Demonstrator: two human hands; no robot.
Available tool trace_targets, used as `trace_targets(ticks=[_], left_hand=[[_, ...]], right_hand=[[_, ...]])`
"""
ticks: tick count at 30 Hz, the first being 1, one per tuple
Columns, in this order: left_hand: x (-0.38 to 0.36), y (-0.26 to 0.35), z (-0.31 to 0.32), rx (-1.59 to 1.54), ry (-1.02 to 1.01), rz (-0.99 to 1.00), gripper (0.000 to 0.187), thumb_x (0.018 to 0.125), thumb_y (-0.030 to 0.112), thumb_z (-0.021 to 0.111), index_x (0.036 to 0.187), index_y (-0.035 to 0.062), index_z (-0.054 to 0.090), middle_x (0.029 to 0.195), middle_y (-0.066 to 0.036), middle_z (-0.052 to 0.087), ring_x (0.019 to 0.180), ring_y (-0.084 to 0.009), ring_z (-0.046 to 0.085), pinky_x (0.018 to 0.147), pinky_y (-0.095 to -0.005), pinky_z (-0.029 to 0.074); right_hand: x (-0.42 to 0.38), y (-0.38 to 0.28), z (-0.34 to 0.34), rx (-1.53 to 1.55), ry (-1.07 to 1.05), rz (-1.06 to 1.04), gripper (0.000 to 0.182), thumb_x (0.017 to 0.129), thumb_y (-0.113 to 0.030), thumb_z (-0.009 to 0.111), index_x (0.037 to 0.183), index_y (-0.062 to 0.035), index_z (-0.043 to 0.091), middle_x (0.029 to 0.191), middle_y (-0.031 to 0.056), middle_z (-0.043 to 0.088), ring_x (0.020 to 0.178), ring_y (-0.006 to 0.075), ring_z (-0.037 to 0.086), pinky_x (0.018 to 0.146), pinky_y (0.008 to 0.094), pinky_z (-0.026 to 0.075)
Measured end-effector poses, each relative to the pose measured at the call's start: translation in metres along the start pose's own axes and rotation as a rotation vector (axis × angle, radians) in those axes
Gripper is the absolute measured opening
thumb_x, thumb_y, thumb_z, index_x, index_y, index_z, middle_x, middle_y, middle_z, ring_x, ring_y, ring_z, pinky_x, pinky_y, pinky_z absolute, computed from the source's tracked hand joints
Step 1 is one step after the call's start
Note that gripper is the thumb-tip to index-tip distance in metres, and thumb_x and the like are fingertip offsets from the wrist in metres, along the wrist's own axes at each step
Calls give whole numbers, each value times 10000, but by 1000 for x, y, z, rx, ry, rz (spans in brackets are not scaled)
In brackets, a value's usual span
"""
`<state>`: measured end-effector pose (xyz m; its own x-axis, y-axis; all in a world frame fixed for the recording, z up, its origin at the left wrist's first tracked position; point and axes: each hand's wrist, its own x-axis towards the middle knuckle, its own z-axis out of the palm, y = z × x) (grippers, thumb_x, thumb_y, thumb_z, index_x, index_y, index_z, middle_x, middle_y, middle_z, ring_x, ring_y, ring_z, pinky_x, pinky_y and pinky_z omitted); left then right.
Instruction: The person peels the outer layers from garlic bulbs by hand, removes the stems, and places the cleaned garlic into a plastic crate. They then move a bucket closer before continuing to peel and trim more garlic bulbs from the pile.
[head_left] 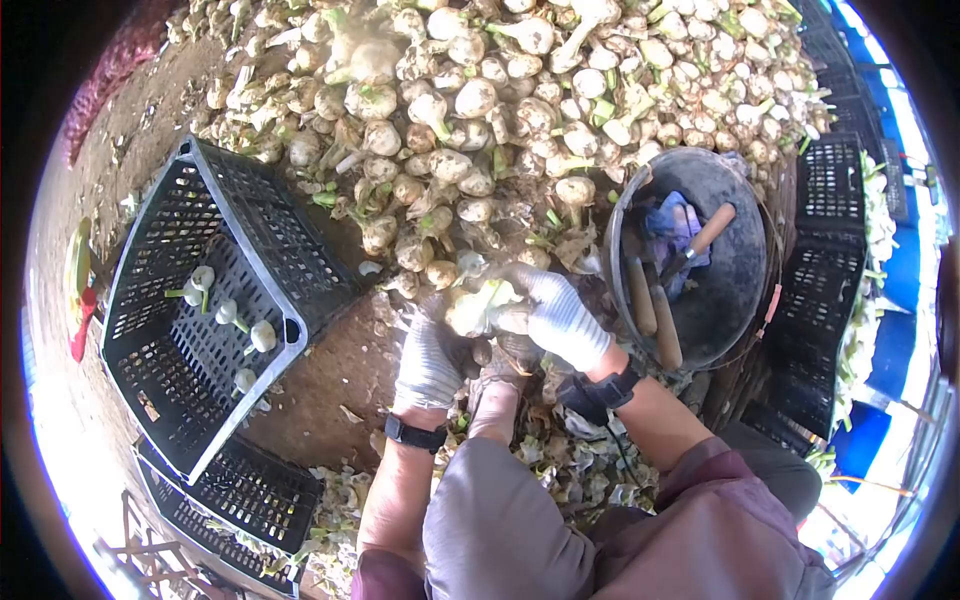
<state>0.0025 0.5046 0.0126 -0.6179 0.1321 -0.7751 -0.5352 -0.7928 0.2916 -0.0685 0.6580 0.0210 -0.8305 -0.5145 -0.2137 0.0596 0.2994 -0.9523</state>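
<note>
A pale garlic bulb [476, 309] with loose, leafy skin is held between my hands, above my foot. My left hand [428, 358], in a striped white glove, has its fingers closed against the bulb's left side; some fingertips are hidden. From the right, my right hand [566, 318], gloved the same way, grips the bulb's skin and stem end. Just beyond lies a large heap of soil-stained garlic bulbs [450, 165]. Several cleaned white bulbs [262, 336] with short green stems lie inside the black crate [225, 205] on the left.
A black bucket [745, 290] at right holds wooden-handled tools [712, 228] and a blue-purple cloth [672, 215]. More black crates [825, 300] line the right side. Another crate [240, 500] sits at lower left. Peeled skins [590, 470] litter the ground around my feet. A red-handled tool [82, 325] lies far left.
</note>
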Motion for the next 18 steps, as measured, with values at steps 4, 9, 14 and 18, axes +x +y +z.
trace_targets(ticks=[4, 9, 14, 18], left_hand=[[-7, -10, 11, 169, 39, 188, 516, 870, 525, 483, 1079, 57, 547, 750, -75, 605, 510, -180, 547, 421, -266, 424], [-6, -16, 3, 252, 174, 223, 381, 861, 412, 540, 970, 49, 575, 680, -81, 603, 469, -160, 542, 394, -255, 414], [-14, 3, -9, 299, 63, -41, 367, 865, 399, 509, 933, 47, 589, 673, -67, 622, 468, -127, 549, 402, -234, 423], [-16, -5, -22, 262, -54, 18, 461, 884, 440, 518, 1080, 25, 564, 847, -100, 652, 644, -178, 623, 535, -266, 514]], right_hand=[[-4, -9, -4, 78, -42, 84, 330, 731, -99, 696, 1043, -21, 620, 1003, 127, 659, 900, 194, 631, 790, 308, 496], [0, -5, 0, -394, -50, -296, 261, 705, -45, 602, 962, -63, 639, 868, 122, 646, 779, 287, 627, 711, 358, 512], [13, -7, -6, -534, -233, -448, 240, 640, -93, 610, 879, -104, 631, 900, 79, 615, 846, 281, 597, 718, 383, 498], [26, -3, -10, -515, -304, -518, 261, 604, -79, 611, 864, -101, 629, 878, 80, 599, 849, 279, 591, 721, 378, 495]])
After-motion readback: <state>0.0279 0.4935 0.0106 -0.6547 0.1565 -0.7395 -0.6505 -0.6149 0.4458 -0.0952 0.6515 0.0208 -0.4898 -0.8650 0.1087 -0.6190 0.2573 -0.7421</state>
